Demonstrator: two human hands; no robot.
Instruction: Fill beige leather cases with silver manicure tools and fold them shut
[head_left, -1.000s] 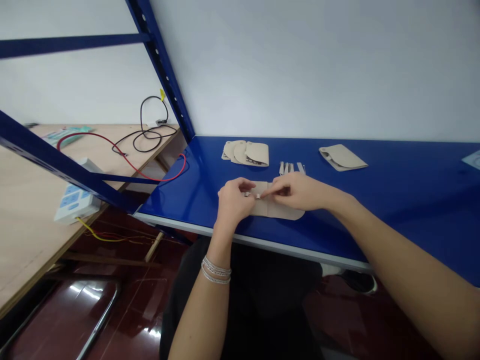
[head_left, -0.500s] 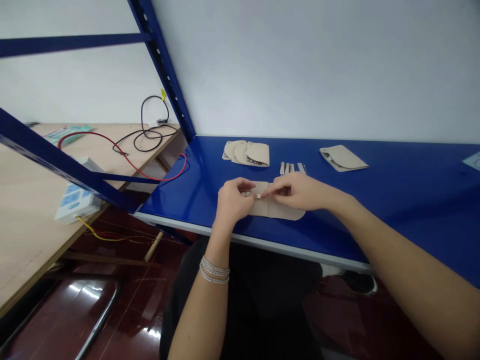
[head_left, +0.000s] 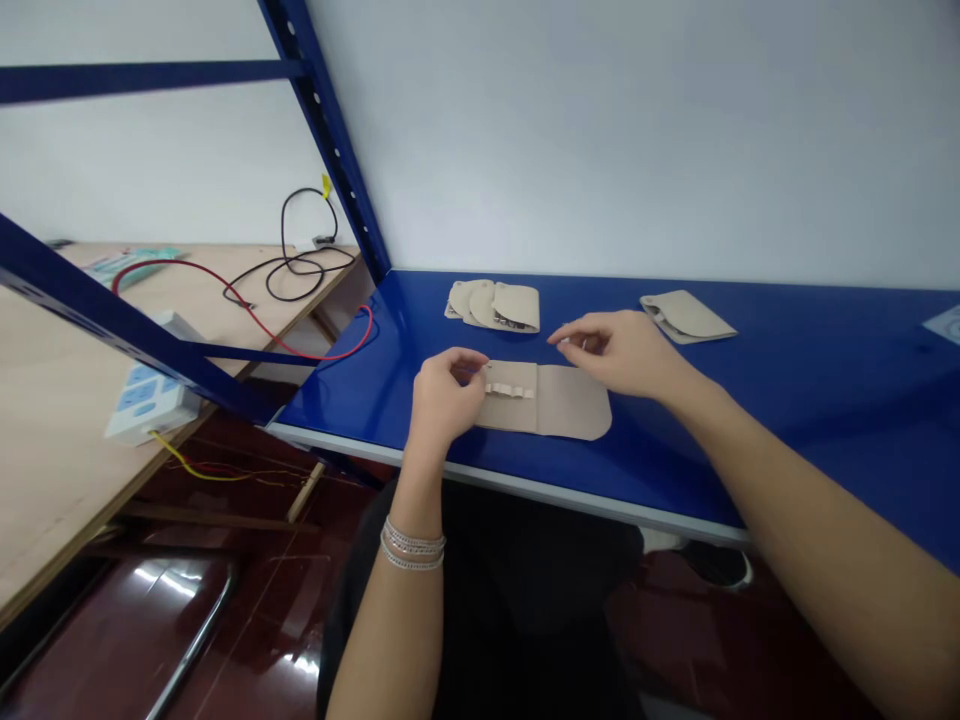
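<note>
A beige folding case [head_left: 574,400] lies opened flat on the blue table, with a row of small pale loops across its left panel. My left hand [head_left: 448,398] is closed at the left edge of this case, its fingertips on the panel. Behind the case, my right hand [head_left: 619,350] hovers low with thumb and index finger brought together, and a small pale bit shows between them. It covers the spot where several small metal pieces lay, so what it pinches is hard to make out.
Overlapping folded beige cases [head_left: 516,306] lie at the back of the blue table [head_left: 810,400]. Another folded case [head_left: 690,315] is at the right. A blue metal frame [head_left: 330,130] stands left, beside a wooden table [head_left: 60,400] with a power strip [head_left: 154,400] and cables.
My right hand has left the loops and moved back over the small metal pieces. My left hand has slid left to the case's edge, uncovering the row of loops.
</note>
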